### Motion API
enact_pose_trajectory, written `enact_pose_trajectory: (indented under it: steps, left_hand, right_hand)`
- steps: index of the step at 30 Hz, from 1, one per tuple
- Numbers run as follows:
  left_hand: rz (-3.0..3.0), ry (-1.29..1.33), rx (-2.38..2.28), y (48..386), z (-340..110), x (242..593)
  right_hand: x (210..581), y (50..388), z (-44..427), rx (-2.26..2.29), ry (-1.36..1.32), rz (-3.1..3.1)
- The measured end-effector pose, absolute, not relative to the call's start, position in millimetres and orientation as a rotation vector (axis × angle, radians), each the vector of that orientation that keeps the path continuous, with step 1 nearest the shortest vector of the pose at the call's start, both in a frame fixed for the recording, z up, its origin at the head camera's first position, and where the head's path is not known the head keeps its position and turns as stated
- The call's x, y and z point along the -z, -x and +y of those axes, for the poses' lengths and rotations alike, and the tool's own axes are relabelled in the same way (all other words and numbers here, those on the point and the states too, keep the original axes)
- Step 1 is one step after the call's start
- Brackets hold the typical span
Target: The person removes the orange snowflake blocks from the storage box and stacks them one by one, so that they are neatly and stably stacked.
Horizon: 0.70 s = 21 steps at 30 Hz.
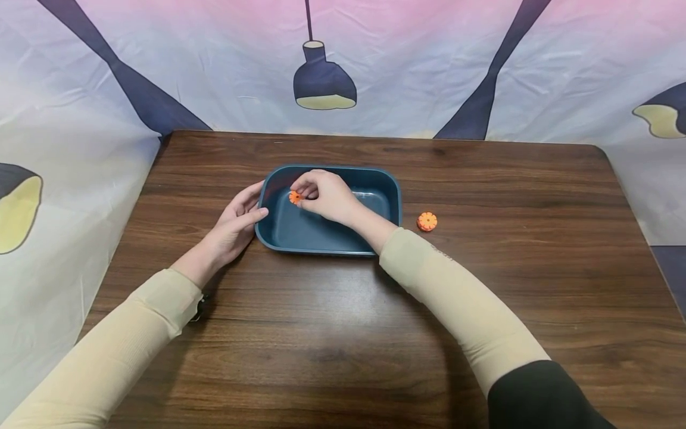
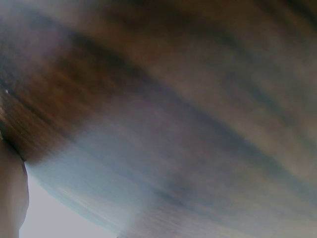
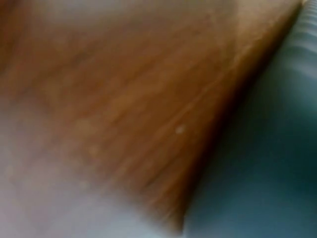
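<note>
A dark blue-green rectangular basin with rounded corners sits on the wooden table in the head view. At its left end my left hand grips the rim, thumb over the edge and fingers along the outside. My right hand reaches over the basin and pinches a small round orange disc with a flower-like pattern, above the basin's left part. Similar orange discs, seemingly stacked, lie on the table just right of the basin. In the right wrist view the basin wall appears blurred; the held disc is out of that view.
The brown wood-grain table extends around the basin, its back edge near a printed cloth backdrop with lamp drawings. Blurred table surface fills most of the left wrist view.
</note>
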<state>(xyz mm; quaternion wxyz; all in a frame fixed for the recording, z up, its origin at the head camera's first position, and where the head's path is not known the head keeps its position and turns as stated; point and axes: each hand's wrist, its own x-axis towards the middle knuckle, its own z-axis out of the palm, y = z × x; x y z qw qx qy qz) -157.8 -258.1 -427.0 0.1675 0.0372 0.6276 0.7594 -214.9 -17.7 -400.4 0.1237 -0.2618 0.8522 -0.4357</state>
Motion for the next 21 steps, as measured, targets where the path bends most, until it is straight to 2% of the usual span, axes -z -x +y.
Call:
enact_pose_trajectory:
  steps: [21]
  left_hand:
    - [1.786,-0.112,-2.173,159,-257,429]
  right_hand:
    - [412,225,-17,1.012,0.891,2.499]
